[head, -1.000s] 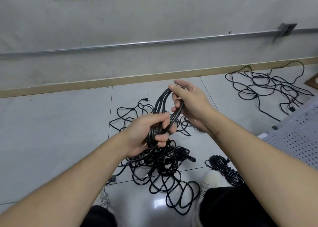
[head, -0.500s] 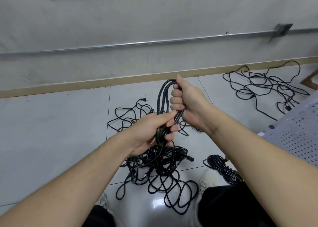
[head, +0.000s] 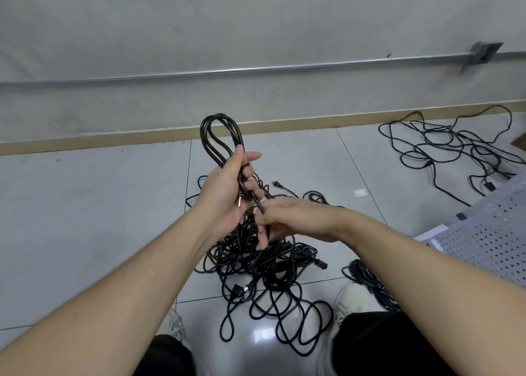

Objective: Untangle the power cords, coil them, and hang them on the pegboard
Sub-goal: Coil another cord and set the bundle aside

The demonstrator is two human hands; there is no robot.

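A black power cord coil (head: pixel 219 136) stands up out of my left hand (head: pixel 227 193), which grips its folded loops; the loop tops rise above my fingers. Just below, my right hand (head: pixel 290 219) pinches a strand of the same cord where it runs down toward the floor. Under both hands lies a tangled pile of black cords (head: pixel 264 270) on the tiled floor, with a plug (head: pixel 237 291) showing at its front. A white pegboard (head: pixel 489 239) lies flat at the right edge.
A second loose tangle of cords (head: pixel 452 153) lies at the far right near the wall. A coiled black cord (head: pixel 370 284) rests beside my right shoe (head: pixel 348 301). A metal conduit (head: pixel 256 71) runs along the grey wall. My knees fill the bottom edge.
My left hand has risen with the coil, which now stands upright. My right hand let go of the loop top and dropped below the left hand onto the trailing strand.
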